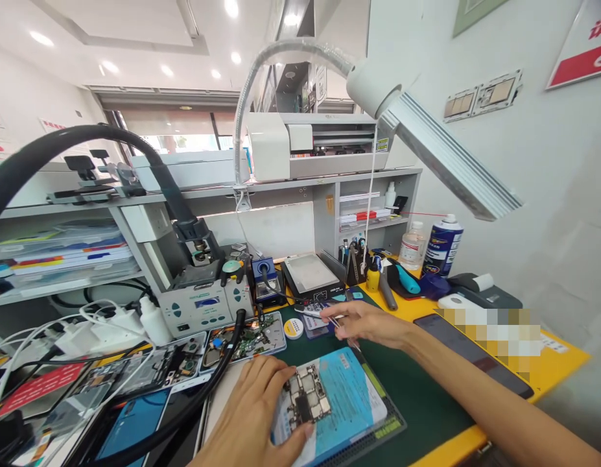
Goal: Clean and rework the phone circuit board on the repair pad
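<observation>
My left hand (259, 412) steadies a phone circuit board (307, 397), with the fingers at its upper left edge and the thumb at its lower edge. Under the board lies a blue and white booklet-like pad (351, 389), which rests on a dark, clear-edged mat or case. Above and to the right, my right hand (368, 322) pinches what look like thin metal tweezers (334, 320), their tips pointing left, apart from the board. Close to those tips are a round yellow and white tin (294, 329) and small packets (316, 322).
Trays of phone parts (246, 337) and a black hose (232, 350) crowd the left, before a grey rework station (207, 301). A hot plate (312, 275) stands at the back. On the right lie a dark phone (470, 353) and a spray can (443, 246). A lamp (450, 152) hangs above.
</observation>
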